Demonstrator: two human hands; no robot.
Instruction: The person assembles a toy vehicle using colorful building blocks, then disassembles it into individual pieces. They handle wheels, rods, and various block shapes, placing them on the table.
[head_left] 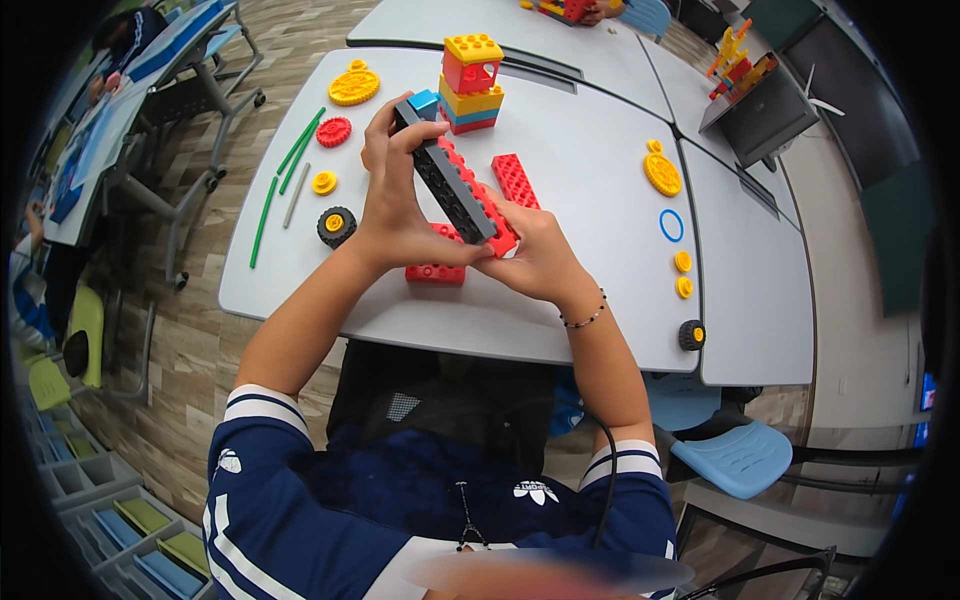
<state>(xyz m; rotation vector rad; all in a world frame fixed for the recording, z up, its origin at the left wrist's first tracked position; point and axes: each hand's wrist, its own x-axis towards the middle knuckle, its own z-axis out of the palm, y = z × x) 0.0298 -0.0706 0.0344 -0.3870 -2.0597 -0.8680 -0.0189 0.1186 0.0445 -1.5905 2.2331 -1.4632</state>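
Above the white table, both my hands grip a dark grey and red toy-brick assembly (452, 190), tilted on its side. My left hand (388, 205) has its fingers curled over the upper end and its thumb at the lower end. My right hand (537, 248) pinches the lower end, next to the red studs. A blue piece (424, 103) shows by my left fingertips. Just beyond stands a stacked brick tower (470, 85) in yellow, red and blue. One red studded brick (515, 181) lies right of the assembly, and another red brick (435, 273) lies below my hands, partly hidden.
At the left lie yellow gears (354, 87), a red gear (333, 132), green rods (264, 222), a grey rod (297, 196) and a black-tyred wheel (336, 227). Along the right are another yellow gear (662, 174), a blue ring (671, 226) and a second wheel (691, 335).
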